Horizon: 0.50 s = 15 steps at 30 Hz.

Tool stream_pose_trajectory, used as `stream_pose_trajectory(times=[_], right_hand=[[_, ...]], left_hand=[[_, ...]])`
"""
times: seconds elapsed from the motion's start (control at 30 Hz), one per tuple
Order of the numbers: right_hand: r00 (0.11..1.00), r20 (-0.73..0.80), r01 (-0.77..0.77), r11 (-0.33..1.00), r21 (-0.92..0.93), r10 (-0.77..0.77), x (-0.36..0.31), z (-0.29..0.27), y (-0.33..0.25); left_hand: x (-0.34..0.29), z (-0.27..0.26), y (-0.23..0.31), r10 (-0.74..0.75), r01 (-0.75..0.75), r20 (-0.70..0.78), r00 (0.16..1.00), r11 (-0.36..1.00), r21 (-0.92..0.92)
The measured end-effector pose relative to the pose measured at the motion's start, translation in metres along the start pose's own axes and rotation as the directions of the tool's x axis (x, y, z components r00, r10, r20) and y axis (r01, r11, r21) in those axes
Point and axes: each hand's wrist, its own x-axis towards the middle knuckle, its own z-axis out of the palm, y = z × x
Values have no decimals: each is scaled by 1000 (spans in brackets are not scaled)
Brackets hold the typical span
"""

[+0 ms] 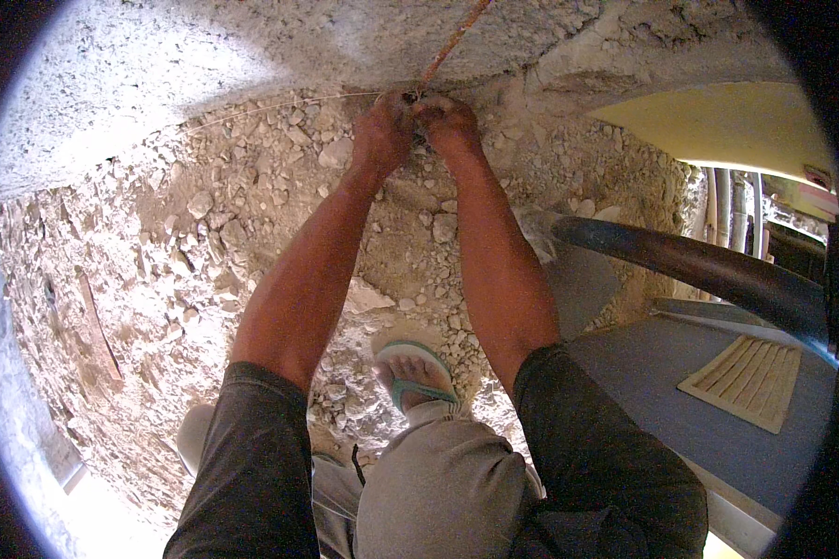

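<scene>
Both arms reach forward to the foot of a thin rusty metal rod (455,42), which slants up to the right by the concrete wall. My left hand (382,138) is closed at the rod's lower end, fingers bent round a thin pale string (280,104). From there the string runs taut to the left, along the bottom of the wall. Close beside it, my right hand (450,130) has its fingers pinched together at the same spot. What the right fingertips hold is too small and dark to make out.
A rough concrete wall (252,47) rises in front. Stony, uneven ground (224,233) lies below, with my sandalled foot (414,373) on it. To the right are a dark pipe (690,252), a grey panel with a slatted vent (744,382) and a yellow curved surface (718,121).
</scene>
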Motion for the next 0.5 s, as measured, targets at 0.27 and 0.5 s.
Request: stream_pose_trajectory(times=[0.27,0.5], right_hand=[[982,-20,174,950,-259,-185,11,8,-6],[988,35,151,918,-366,-148,27,8,14]], left_hand=[[4,15,-46,-54,28,153,987,985,168],[26,-17,4,-156,144,254,954,988,64]])
